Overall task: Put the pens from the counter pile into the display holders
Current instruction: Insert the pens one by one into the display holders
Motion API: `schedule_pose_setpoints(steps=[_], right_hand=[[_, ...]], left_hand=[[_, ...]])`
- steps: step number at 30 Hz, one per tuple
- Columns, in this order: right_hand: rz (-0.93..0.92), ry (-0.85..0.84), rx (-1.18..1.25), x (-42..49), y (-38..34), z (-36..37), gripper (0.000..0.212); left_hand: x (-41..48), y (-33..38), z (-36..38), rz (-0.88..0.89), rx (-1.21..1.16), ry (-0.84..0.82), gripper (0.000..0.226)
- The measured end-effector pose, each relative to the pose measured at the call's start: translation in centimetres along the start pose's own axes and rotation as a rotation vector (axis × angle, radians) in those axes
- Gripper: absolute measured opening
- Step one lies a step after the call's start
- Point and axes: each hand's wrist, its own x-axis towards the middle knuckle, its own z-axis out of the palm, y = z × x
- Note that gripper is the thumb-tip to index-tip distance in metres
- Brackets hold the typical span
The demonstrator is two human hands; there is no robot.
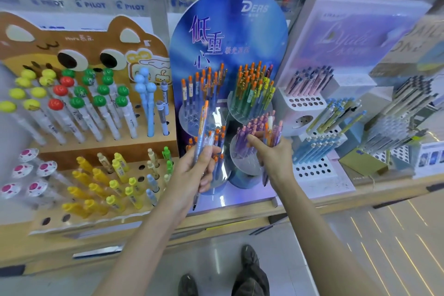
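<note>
Head view, poster one: what are the hands up to at that blue DERS stand [228, 31]?

Poster two: left hand [199, 173] has its fingers curled round a blue pen [201, 132] with an orange clicker. It's tilted a bit, tip down, in front of the stand's left side. There might be a second clear pen alongside it, hard to tell.

Poster one: and the right?

Poster two: right hand [274, 158] is gripping a whole bunch of pens [272, 134], clickers up, with one finger sticking out to the left. It's right up against the lower-right round holder [240, 154], the one with the purple pens [245, 131].

Poster one: other holders?

Poster two: the upper-left clear tier [192, 119] has blue pens at the back and open holes in front. Upper right is packed with green and yellow pens [254, 89]. To the left of the stand is a bear-face display [84, 38] of fruit-topped pens, and to the right a lilac display [355, 31].
</note>
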Motion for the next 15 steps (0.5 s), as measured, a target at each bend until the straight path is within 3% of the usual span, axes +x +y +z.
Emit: schedule_pose_setpoints(steps=[7,9,15], right_hand=[[-0.087,0.004,-0.065,0.0,0.6,0.9,0.006],[-0.098,-0.001,-0.063,-0.4,0.5,1.0,0.014],[-0.019,-0.147,0.234,-2.7,-0.7,-0.2,0.022]], left_hand=[[-0.3,0.1,-0.1,0.008,-0.018,-0.009,0.032],[-0.4,0.0,-0.1,0.012,-0.024,-0.015,0.033],[-0.5,-0.1,-0.5,0.014,-0.028,-0.029,0.034]])
